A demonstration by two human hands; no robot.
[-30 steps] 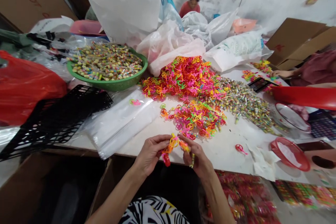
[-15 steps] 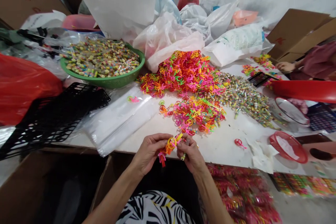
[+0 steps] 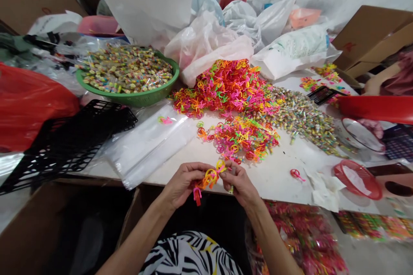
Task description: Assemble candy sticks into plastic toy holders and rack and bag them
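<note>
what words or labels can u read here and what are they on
"ROBOT" in red, possibly part of a longer word, its start running off the edge of the view, on the cardboard carton at top left
A red mark on the cardboard box at right, too blurred to read
Greenish print on the white sack, too blurred to read

Plastic rings heaped on the desk, wrapped sweets to their right, basin far left, plastic bags near left
</note>
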